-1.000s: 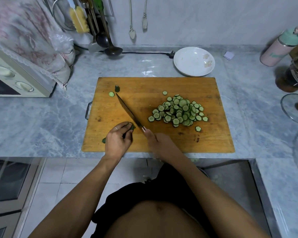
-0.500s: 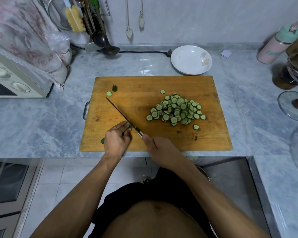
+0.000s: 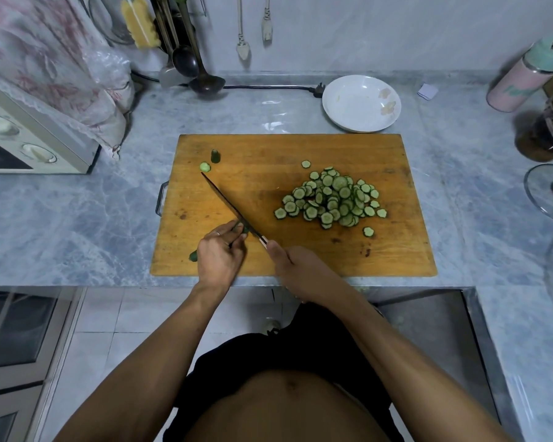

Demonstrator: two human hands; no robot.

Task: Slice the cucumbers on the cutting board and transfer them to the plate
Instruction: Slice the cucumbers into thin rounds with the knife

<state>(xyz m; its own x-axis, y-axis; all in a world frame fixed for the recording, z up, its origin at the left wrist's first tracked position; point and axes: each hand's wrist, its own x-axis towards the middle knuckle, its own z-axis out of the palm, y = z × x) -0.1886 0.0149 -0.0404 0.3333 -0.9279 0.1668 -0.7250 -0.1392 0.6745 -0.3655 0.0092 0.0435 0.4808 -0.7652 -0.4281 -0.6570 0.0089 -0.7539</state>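
Cucumber (image 3: 240,228) stub lower centre: my left hand (image 3: 219,256) fingers pinch it, right hand (image 3: 296,266) grips knife (image 3: 229,205); I'd slice thin, fingertips tucked.

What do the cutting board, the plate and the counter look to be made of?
Cutting board: wood, by its orange-brown grain and dark stains. Plate: probably glazed ceramic, glossy white with faint flowers. Counter: likely polished marble, grey-veined and reflective.

Readable text: none anywhere in the frame.
Pink bottle (image 3: 514,87), upper right: teal script mark on its side, too blurred to read.
Oven (image 3: 29,145), left edge: dials carry no legible marks.
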